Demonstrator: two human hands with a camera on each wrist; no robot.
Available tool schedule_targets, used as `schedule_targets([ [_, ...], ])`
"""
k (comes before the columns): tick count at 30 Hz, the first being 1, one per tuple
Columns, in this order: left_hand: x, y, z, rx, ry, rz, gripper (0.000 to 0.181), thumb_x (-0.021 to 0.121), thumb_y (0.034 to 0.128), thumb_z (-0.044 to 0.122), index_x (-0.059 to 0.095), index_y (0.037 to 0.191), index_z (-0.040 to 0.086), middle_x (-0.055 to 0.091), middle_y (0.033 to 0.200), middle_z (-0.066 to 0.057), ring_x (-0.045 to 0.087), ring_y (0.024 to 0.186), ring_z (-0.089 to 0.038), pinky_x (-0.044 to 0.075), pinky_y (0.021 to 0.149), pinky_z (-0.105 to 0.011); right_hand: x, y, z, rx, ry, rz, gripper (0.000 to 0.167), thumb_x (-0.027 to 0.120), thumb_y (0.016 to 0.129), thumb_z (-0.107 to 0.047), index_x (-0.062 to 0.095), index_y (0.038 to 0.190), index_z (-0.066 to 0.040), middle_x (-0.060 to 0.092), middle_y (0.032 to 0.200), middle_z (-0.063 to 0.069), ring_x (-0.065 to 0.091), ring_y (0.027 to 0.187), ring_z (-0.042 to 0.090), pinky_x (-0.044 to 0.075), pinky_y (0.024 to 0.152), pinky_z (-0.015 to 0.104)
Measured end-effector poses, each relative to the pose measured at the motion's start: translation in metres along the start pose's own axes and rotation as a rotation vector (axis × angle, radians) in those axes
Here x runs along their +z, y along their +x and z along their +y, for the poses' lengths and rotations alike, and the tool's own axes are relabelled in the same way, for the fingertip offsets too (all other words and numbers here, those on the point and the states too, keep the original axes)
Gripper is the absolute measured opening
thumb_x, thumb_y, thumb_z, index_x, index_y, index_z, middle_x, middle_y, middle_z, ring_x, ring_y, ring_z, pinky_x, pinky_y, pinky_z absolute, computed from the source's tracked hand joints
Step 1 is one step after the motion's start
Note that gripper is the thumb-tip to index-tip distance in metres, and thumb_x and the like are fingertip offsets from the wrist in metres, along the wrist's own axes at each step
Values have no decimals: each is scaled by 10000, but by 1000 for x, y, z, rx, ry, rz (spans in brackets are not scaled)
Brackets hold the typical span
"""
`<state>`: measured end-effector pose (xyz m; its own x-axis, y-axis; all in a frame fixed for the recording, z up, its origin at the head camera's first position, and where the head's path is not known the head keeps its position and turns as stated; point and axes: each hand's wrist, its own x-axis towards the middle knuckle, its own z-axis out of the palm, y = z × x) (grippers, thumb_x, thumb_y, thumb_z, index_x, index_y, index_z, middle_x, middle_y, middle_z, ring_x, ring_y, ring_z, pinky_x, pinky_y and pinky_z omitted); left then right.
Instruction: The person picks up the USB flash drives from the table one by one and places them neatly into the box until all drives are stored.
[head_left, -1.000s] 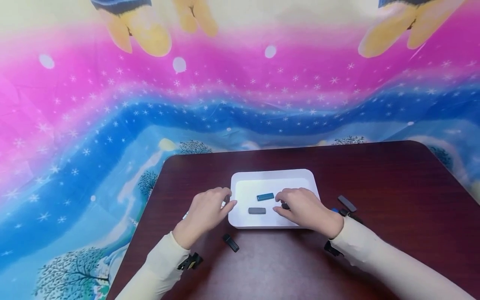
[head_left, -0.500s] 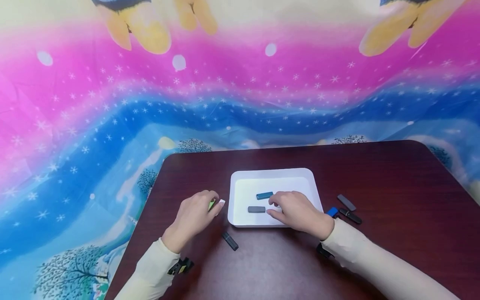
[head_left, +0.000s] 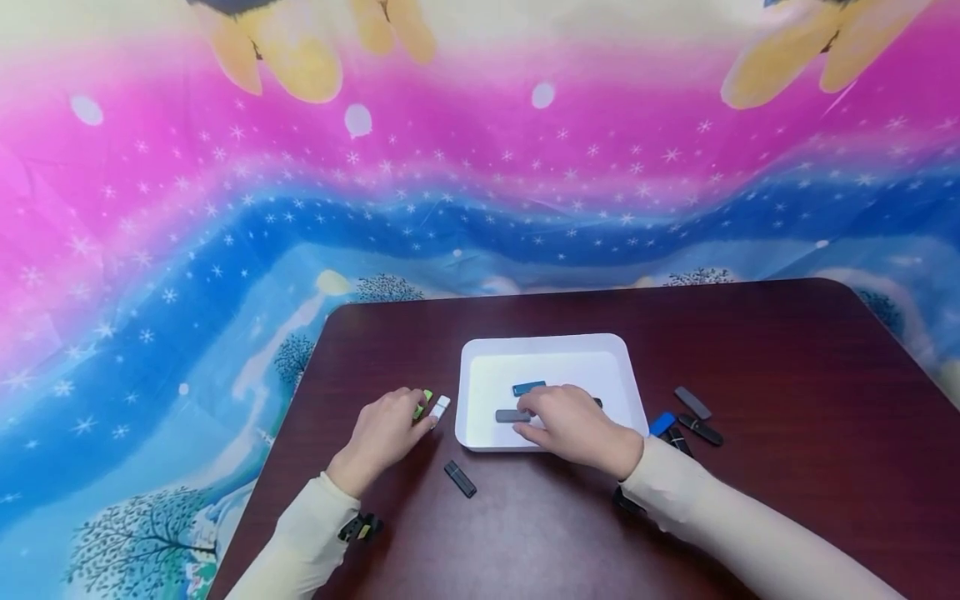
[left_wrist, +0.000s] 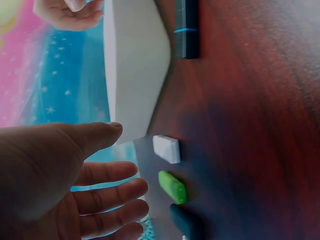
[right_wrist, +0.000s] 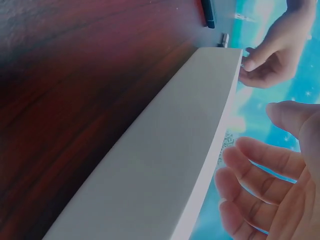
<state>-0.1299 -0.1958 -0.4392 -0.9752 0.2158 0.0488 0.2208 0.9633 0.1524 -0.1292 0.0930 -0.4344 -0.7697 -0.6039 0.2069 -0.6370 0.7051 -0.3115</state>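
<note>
My left hand (head_left: 381, 429) hovers left of the white tray (head_left: 547, 346), fingers relaxed and holding nothing. Close to its fingertips, a white USB stick (head_left: 442, 406) and a green one (head_left: 426, 400) lie on the table. The left wrist view also has a dark stick (left_wrist: 186, 220) beyond the green one. Over the tray is my right hand (head_left: 577, 425), its fingers loosely bent with nothing between them. Below its fingertips lies a grey USB stick (head_left: 508, 416), with a teal one (head_left: 529, 388) just behind. The right hand hides most of a black item (head_left: 597, 402) in the tray.
A black USB stick (head_left: 460, 479) lies on the table in front of the tray. Right of the tray are a grey stick (head_left: 693, 402), a blue one (head_left: 662, 423) and black ones (head_left: 701, 429). A patterned cloth (head_left: 480, 192) hangs behind the table.
My left hand has drawn left from the tray's edge, uncovering the white and green sticks. The right hand has moved left across the tray, revealing the blue and black sticks on the right.
</note>
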Motion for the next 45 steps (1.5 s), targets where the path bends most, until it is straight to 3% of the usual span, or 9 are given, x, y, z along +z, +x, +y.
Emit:
schedule_targets([
  [6, 10, 5, 1, 2, 34, -19, 249, 780, 874, 335, 688, 891, 105, 545, 693, 14, 475, 593, -135, 409, 520, -317, 3, 5, -5, -16, -3, 11, 208, 763, 896, -318, 737, 942, -117, 713, 820, -26, 531, 621, 61, 520, 674, 306],
  [12, 21, 8, 2, -1, 61, -27, 244, 793, 861, 339, 703, 852, 113, 585, 684, 5, 526, 591, -148, 466, 537, -367, 6, 6, -8, 10, 7, -6, 244, 769, 892, -327, 751, 998, -108, 750, 887, 6, 633, 713, 99, 552, 772, 377],
  [18, 29, 9, 6, 75, 169, 79, 262, 853, 791, 284, 682, 802, 86, 663, 709, -61, 660, 646, -253, 510, 530, -426, 8, 6, -8, 15, -9, -8, 244, 764, 895, -336, 755, 1000, -116, 752, 892, 7, 633, 711, 97, 556, 775, 372],
  [22, 32, 11, 8, 125, 191, 147, 253, 852, 780, 228, 648, 736, 84, 667, 681, -78, 666, 620, -277, 495, 498, -427, 6, 5, -7, 14, -20, -4, 245, 761, 897, -348, 757, 993, -123, 747, 877, 0, 608, 687, 81, 554, 761, 357],
  [26, 34, 13, 9, 132, 186, 162, 273, 828, 795, 191, 597, 684, 98, 631, 630, -55, 635, 563, -254, 471, 465, -411, 5, 5, -5, 4, -21, 6, 239, 765, 894, -344, 754, 977, -120, 736, 851, -9, 568, 655, 69, 540, 721, 337],
  [36, 24, 11, 9, 83, 129, 120, 234, 770, 794, 163, 562, 698, 114, 574, 590, -27, 568, 518, -221, 435, 453, -404, 2, 5, -3, -16, -17, 14, 193, 755, 903, -333, 743, 918, -141, 709, 801, -38, 487, 609, 38, 485, 637, 271],
  [45, -2, 10, 12, 37, 87, 116, 139, 790, 839, 199, 723, 878, 84, 689, 700, -31, 548, 528, -140, 460, 473, -332, -2, 7, -3, -24, -21, 22, 188, 770, 889, -311, 747, 905, -124, 706, 782, -23, 465, 592, 41, 470, 610, 250],
])
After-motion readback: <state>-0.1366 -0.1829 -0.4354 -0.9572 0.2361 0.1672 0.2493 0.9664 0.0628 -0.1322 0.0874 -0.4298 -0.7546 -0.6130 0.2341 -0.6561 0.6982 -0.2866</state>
